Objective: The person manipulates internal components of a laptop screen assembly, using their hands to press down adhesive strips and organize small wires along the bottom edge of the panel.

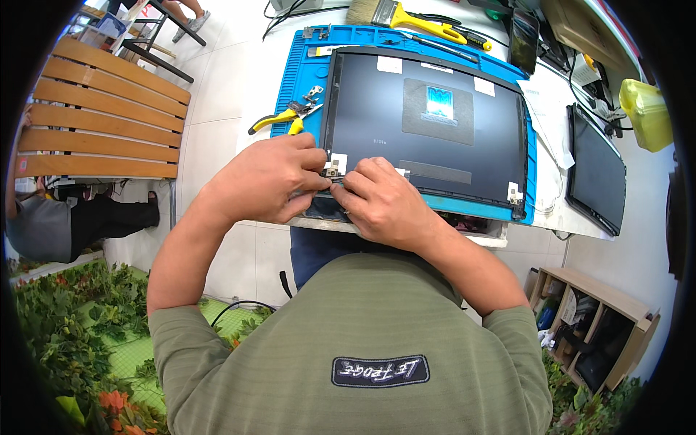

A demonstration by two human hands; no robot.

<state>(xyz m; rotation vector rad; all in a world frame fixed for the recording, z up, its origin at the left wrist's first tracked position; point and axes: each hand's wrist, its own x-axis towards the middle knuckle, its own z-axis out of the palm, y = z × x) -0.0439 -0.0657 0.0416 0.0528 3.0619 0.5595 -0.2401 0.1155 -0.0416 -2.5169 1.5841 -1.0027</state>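
A dark laptop screen panel (362, 101) in a black frame lies on a blue work mat (290, 72), with white stickers along its edges. At its near left corner sits a small metal hinge (332, 172). My left hand (279, 177) is closed beside this corner, thumb and fingertips pinched together. Close to it, my right hand (384, 199) bends its fingers inward at the same spot, fingertips pressed together. Whatever either hand pinches is hidden by the fingers. Left of the panel lie yellow-handled pliers (279, 119) and a loose metal hinge (313, 93).
A yellow-handled brush (406, 18) lies behind the panel, near a phone (523, 42). Another dark screen (596, 170) rests at the right, beside thin cables. A wooden slatted bench (109, 109) stands left; a seated person (51, 225) is partly visible there.
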